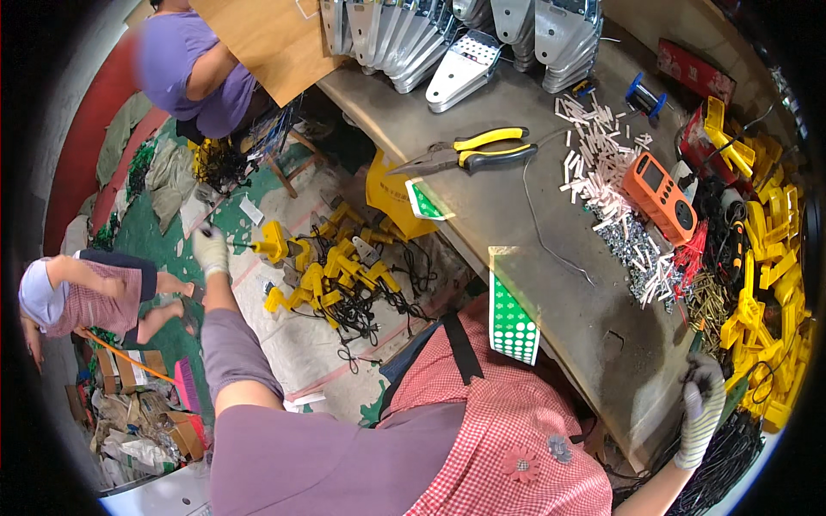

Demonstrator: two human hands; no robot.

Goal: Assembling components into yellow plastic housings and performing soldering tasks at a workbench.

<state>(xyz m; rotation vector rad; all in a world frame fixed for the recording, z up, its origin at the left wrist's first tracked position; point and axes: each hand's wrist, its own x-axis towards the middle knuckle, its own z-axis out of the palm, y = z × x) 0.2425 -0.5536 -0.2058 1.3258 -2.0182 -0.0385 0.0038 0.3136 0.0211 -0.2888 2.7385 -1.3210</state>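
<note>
My left hand [211, 249], in a pale glove with dark fingertips, reaches far out over the floor to the left. It is closed at the dark stem of a yellow plastic tool body [272, 242]; the exact grip is small and partly hidden. Beside that lies a pile of yellow tool bodies with black cords [331, 275] on a pale sheet. My right hand [704, 408], in a striped glove with dark fingers, is at the bench's near right edge, thumb apart from its loosely bent fingers. Nothing shows in it. Yellow plastic housings [757, 318] and black cables [731, 456] lie close by.
On the bench [482, 206] lie yellow-handled pliers [482, 153], an orange meter [661, 196], pale small tubes [594, 155], screws and a blue wire spool [645, 96]. Metal plates [465, 69] stand stacked behind. Two people [194, 69] are at the left, near a broom [186, 383].
</note>
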